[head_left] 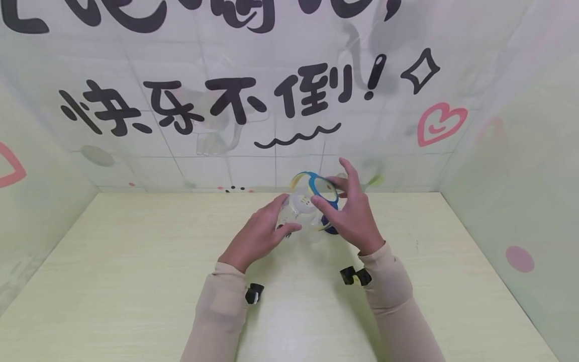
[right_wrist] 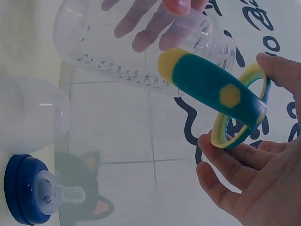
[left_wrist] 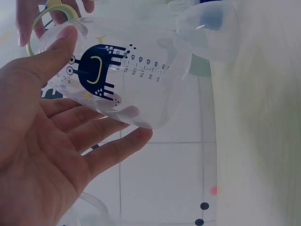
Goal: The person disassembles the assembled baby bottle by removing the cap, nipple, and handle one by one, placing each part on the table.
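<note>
My left hand (head_left: 260,229) grips a clear baby bottle (left_wrist: 150,101), thumb on one side and fingers on the other. The bottle carries a dark blue animal print and a measuring scale. Its mouth points toward my right hand (head_left: 355,216), which pinches the ring of a blue-and-yellow bottle handle (right_wrist: 207,84) between thumb and fingers. The ring stands close to the bottle's neck; from the views I cannot tell whether they touch. Behind, on the table, are a translucent dome cap (right_wrist: 30,113) and a dark blue collar with a clear teat (right_wrist: 28,188).
A pale wood-grain table (head_left: 149,281) lies under both hands. Clear panels with printed black writing (head_left: 235,100) rise at the back, with further panels on the left (head_left: 36,125) and right (head_left: 511,166).
</note>
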`<control>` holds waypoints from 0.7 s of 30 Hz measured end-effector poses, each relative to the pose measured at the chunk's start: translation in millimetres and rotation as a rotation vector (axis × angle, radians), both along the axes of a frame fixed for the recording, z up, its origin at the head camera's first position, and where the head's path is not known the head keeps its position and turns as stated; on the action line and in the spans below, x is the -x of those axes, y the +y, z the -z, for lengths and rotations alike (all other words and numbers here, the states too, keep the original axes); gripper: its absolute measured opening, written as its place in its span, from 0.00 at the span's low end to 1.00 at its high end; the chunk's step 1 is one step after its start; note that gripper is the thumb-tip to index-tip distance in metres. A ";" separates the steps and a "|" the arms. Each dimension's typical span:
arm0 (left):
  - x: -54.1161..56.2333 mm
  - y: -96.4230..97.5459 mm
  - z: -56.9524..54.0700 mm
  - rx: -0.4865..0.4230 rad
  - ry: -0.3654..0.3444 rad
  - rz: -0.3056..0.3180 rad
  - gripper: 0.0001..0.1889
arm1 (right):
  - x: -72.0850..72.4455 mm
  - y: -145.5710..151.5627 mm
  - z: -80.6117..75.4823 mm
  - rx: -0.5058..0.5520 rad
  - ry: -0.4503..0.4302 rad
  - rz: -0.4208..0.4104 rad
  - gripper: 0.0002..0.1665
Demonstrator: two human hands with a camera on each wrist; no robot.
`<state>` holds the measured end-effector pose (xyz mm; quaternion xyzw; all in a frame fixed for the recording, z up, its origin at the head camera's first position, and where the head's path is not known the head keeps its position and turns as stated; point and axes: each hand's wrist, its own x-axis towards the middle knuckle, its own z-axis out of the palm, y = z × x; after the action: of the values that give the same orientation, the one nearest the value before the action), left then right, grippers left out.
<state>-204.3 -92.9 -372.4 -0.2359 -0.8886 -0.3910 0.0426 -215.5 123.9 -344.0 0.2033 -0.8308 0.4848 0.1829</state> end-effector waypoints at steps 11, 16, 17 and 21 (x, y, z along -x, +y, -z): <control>0.7 -0.3 0.9 0.016 -0.003 -0.014 0.34 | 5.4 11.3 1.5 0.017 -0.074 0.050 0.52; -0.1 -0.2 0.2 0.018 -0.002 -0.015 0.34 | 9.8 16.6 4.8 0.039 -0.107 0.062 0.52; -0.2 -0.2 0.0 0.018 -0.003 -0.016 0.34 | 10.7 17.6 5.4 0.039 -0.114 0.068 0.52; -0.6 -0.4 -0.9 0.021 -0.011 -0.018 0.35 | 14.0 21.0 8.7 0.031 -0.145 0.088 0.52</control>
<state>-203.6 -93.2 -371.5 -0.2260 -0.8951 -0.3825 0.0386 -229.6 144.8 -352.7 0.1281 -0.8424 0.5024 0.1467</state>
